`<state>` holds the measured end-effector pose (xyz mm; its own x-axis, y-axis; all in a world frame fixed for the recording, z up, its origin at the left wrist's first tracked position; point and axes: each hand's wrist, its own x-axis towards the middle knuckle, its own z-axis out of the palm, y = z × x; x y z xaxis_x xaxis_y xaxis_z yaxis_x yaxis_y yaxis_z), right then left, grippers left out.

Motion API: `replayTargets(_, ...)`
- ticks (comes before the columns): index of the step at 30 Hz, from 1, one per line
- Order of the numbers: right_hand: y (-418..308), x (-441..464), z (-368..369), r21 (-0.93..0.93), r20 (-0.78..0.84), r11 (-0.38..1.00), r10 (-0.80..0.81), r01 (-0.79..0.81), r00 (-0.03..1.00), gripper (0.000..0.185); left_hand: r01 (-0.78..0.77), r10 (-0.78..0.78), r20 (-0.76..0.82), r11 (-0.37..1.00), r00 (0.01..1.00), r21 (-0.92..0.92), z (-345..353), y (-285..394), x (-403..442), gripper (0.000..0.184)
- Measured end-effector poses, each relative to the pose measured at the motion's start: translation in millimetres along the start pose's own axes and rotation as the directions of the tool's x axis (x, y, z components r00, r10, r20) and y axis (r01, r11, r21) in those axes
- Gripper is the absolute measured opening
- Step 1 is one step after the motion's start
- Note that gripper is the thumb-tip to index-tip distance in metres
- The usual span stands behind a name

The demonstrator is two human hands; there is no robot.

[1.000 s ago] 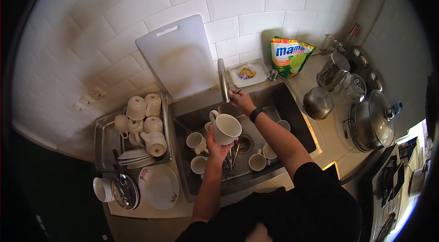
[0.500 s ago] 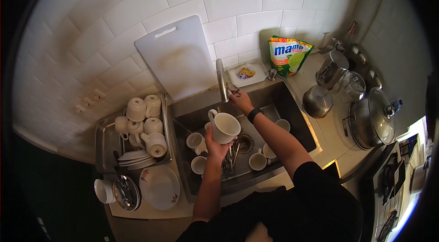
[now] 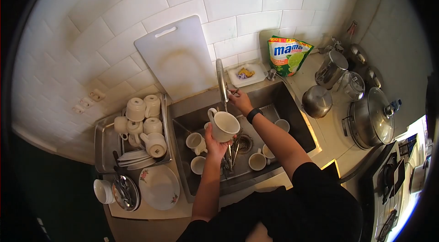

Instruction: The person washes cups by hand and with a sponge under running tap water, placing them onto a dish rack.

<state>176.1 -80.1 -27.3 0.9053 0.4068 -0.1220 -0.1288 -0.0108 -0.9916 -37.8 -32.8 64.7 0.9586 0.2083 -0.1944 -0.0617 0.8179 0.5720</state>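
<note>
My left hand [image 3: 216,145] is wrapped round a white mug [image 3: 226,127], held tilted over the sink [image 3: 242,175] with its mouth toward me and its handle at the upper left. Right above the mug is the spout of the faucet [image 3: 221,77], and what looks like a thin stream of water falls from it. My right hand [image 3: 240,100], a dark band on its wrist, has its fingers closed on the faucet's lever beside the spout. More white mugs [image 3: 257,161] stand in the sink around a heap of cutlery [image 3: 228,162] near the drain.
Left of the sink, a metal rack [image 3: 106,150] bears upturned mugs and stacked plates; a floral plate [image 3: 160,188] lies in front. A cutting board [image 3: 177,56] leans on the tiles. Behind the sink are a sponge dish [image 3: 258,75] and a soap pouch [image 3: 289,54]. Pots [image 3: 318,101] stand at right.
A thin stream now seems to come from the spout onto the mug. Both hands have stayed almost where they were.
</note>
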Motion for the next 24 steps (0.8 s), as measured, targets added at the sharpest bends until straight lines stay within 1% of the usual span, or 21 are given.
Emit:
replayTargets(2,-4.2,0.4,-2.4,-0.071,0.032,0.997,0.022,-0.020,0.999,0.031,0.004,-0.004,-0.029,1.000,1.000,-0.004,-1.4,-0.1,2.6,0.061)
replayTargets(6,-1.1,1.9,-2.4,-0.043,0.056,0.999,0.018,-0.015,0.998,0.033,-0.004,0.004,-0.040,1.000,0.999,-0.003,1.0,1.8,5.1,0.061)
replayTargets(8,-3.0,-1.7,-4.1,-0.019,0.067,1.000,0.026,-0.024,0.997,0.038,-0.001,0.002,-0.023,0.999,1.000,0.054,-4.3,2.5,11.5,0.060)
replayTargets(9,-2.3,-6.1,-5.0,-0.211,-0.041,0.973,-0.109,0.098,0.993,0.038,0.004,-0.003,-0.018,0.997,1.000,0.082,-8.7,1.7,13.6,0.059)
replayTargets(10,-1.9,-10.7,-5.2,-0.405,-0.118,0.894,-0.258,0.191,0.959,0.039,-0.008,0.016,-0.048,0.986,0.999,0.169,-12.9,1.2,15.4,0.058)
replayTargets(11,-4.1,-13.1,-5.9,-0.590,-0.157,0.767,-0.417,0.253,0.895,0.040,-0.022,0.042,-0.071,0.967,0.997,0.255,-15.7,1.6,19.3,0.057)
replayTargets(12,-17.7,-28.6,-7.8,-0.432,-0.028,0.846,-0.361,0.314,0.932,0.040,-0.037,0.071,-0.089,0.940,0.993,0.338,-14.8,2.0,22.9,0.056)
replayTargets(13,-40.6,-59.3,-9.2,-0.256,0.111,0.905,-0.321,0.339,0.941,0.041,-0.057,0.112,-0.131,0.929,0.985,0.366,-7.7,2.3,22.7,0.054)
replayTargets(14,-57.3,-83.6,-11.2,-0.075,0.252,0.942,-0.299,0.327,0.920,0.042,-0.047,0.120,-0.178,0.929,0.977,0.368,-0.6,2.5,22.8,0.051)
replayTargets(15,-64.1,-95.8,-10.2,-0.102,0.357,0.967,-0.184,0.234,0.916,0.040,-0.037,0.128,-0.224,0.928,0.966,0.370,6.5,2.1,22.4,0.048)
replayTargets(16,-69.1,-106.6,-5.2,-0.136,0.451,0.981,-0.065,0.141,0.890,0.039,-0.024,0.134,-0.271,0.927,0.953,0.374,11.2,1.0,20.8,0.045)
replayTargets(17,-70.6,-115.8,-2.2,-0.178,0.534,0.983,0.054,0.050,0.844,0.037,-0.098,0.245,-0.220,0.846,0.944,0.524,-5.2,-7.7,32.7,0.044)
replayTargets(18,-65.6,-120.8,-2.6,-0.013,0.476,0.997,0.077,-0.081,0.876,0.035,-0.170,0.347,-0.149,0.735,0.926,0.656,-36.4,-20.9,56.2,0.042)
replayTargets(19,-58.8,-121.8,-3.8,0.159,0.424,0.968,0.111,-0.194,0.899,0.034,-0.240,0.437,-0.061,0.599,0.897,0.764,-50.3,-27.6,69.6,0.041)
replayTargets(20,-56.8,-122.7,-4.6,0.328,0.381,0.901,0.151,-0.286,0.912,0.032,-0.305,0.520,0.079,0.366,0.850,0.879,-40.1,-27.9,69.3,0.040)
replayTargets(21,-58.6,-126.7,-2.0,0.495,0.314,0.790,0.227,-0.362,0.922,0.032,-0.347,0.566,0.230,0.106,0.792,0.932,-23.9,-27.6,65.7,0.039)
replayTargets(22,-55.8,-127.7,-3.9,0.594,0.345,0.711,0.198,-0.377,0.917,0.031,-0.356,0.569,0.382,-0.163,0.728,0.920,-7.1,-25.3,59.1,0.038)
replayTargets(23,-49.1,-124.7,-8.1,0.681,0.376,0.618,0.166,-0.393,0.912,0.031,-0.364,0.452,0.405,-0.180,0.795,0.914,14.3,-17.9,49.8,0.038)
replayTargets(24,-40.5,-117.2,-12.4,0.753,0.404,0.515,0.129,-0.409,0.906,0.030,-0.400,0.422,0.459,-0.225,0.782,0.889,21.3,-17.1,51.9,0.038)
